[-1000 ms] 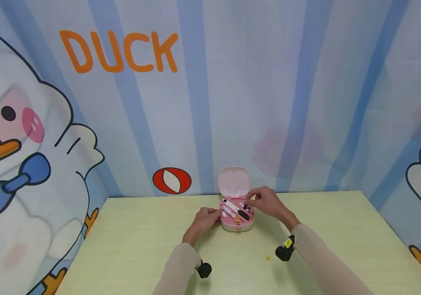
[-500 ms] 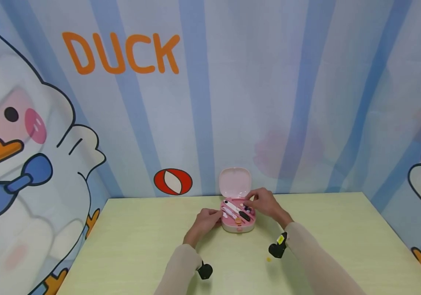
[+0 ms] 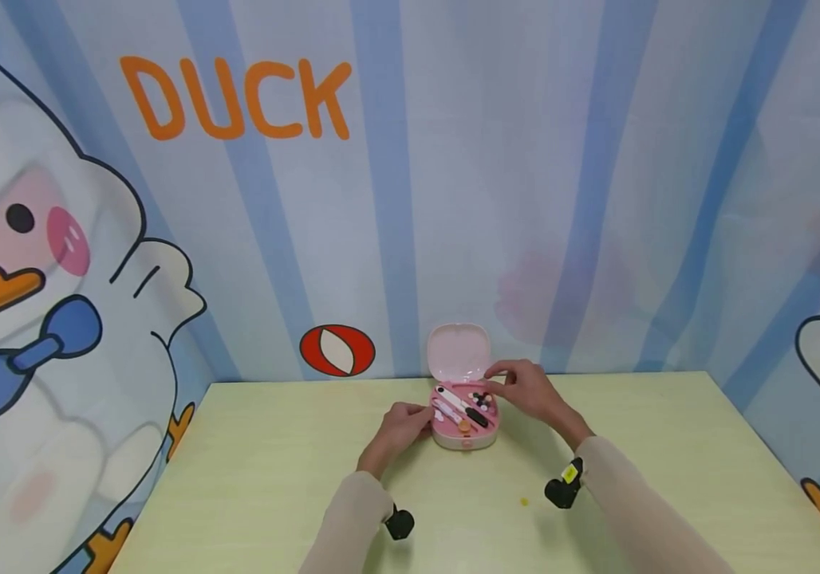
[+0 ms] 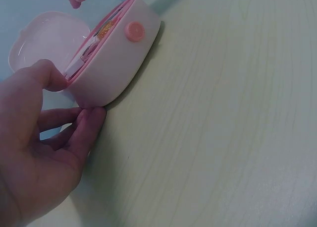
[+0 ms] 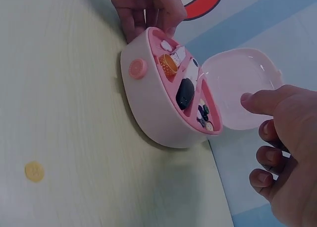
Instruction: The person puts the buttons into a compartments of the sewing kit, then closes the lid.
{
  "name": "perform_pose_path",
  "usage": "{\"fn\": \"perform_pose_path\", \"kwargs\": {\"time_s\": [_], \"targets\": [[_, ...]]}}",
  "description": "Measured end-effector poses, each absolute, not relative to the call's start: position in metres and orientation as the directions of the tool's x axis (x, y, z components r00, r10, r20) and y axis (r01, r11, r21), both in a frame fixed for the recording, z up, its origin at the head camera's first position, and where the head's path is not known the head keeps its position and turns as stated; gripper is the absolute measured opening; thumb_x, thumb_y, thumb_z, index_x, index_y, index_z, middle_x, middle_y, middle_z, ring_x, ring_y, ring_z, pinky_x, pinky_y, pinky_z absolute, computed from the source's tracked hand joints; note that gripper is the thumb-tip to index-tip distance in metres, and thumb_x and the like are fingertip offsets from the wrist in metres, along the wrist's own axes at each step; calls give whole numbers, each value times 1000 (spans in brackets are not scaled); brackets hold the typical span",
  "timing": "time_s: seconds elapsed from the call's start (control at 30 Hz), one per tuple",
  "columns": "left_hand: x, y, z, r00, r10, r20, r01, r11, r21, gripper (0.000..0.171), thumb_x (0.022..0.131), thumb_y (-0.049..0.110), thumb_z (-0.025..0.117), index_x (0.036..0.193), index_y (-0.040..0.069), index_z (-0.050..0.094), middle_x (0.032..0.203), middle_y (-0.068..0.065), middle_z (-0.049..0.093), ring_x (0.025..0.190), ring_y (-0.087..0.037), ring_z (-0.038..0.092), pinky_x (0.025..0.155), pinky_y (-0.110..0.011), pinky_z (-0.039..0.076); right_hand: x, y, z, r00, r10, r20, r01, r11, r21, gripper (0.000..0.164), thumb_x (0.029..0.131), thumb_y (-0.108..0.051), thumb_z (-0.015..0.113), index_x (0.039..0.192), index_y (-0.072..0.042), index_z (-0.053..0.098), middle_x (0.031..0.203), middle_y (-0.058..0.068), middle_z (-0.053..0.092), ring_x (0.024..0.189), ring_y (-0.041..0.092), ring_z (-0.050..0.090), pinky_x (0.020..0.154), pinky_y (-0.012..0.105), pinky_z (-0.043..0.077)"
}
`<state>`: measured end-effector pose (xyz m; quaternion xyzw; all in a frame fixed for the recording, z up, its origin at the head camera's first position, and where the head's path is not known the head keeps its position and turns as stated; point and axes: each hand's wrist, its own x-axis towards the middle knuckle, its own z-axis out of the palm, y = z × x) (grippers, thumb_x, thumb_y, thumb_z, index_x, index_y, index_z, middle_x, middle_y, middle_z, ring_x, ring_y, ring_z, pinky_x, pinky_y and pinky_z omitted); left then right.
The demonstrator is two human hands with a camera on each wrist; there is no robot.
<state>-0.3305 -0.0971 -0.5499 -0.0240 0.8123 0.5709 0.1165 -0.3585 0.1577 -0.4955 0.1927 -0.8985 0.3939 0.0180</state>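
A pink-and-white sewing box (image 3: pixel 464 440) stands on the table with its lid (image 3: pixel 459 352) raised at the back. My left hand (image 3: pixel 397 434) holds its left side, thumb on the rim and fingers against the wall. My right hand (image 3: pixel 528 391) hovers by the right rear edge, thumb extended and fingers loosely bent; I see nothing in it. Small dark and pale buttons (image 5: pixel 203 113) fill the right compartment. A black-ended white tool (image 5: pixel 185 93) lies across the middle, beside an orange-gold thimble (image 5: pixel 168 65). Left of these are small white and pink items (image 5: pixel 177 54), their kind unclear.
One yellow button (image 5: pixel 34 171) lies on the pale wooden table (image 3: pixel 273 478), in front of the box and to its right. Close behind the table's back edge hangs a blue-striped duck backdrop (image 3: pixel 453 199).
My right hand has risen off the button compartment and drawn back to the right, leaving more buttons visible. The left hand stays at the box's side.
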Motion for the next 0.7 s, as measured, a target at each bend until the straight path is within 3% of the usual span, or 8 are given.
{"fn": "perform_pose_path", "kwargs": {"time_s": [0.13, 0.43, 0.7], "targets": [[-330, -97, -548, -971, 89, -221, -177, 350, 920, 42, 105, 27, 60, 129, -7, 68, 111, -10, 72, 96, -18, 67, 92, -34, 59, -347, 169, -489, -906, -372, 201, -404, 620, -672, 19, 96, -13, 74, 112, -1, 76, 64, -1, 53, 56, 15, 45, 52, 29, 36], [-329, -98, -547, -969, 87, -232, -187, 356, 916, 43, 105, 27, 60, 131, -6, 66, 114, -11, 72, 98, -19, 68, 94, -36, 58, -317, 190, -494, -871, -449, 198, -465, 626, -626, 17, 95, -15, 76, 110, -6, 77, 63, -6, 49, 56, 9, 43, 52, 25, 36], [-329, -97, -547, -969, 87, -231, -187, 355, 916, 43, 105, 28, 60, 131, -6, 67, 115, -11, 72, 99, -19, 69, 95, -36, 58, -278, 198, -516, -804, -584, 115, -504, 566, -652, 18, 95, -19, 77, 110, -9, 78, 63, -13, 49, 57, 0, 39, 53, 20, 34]]}}
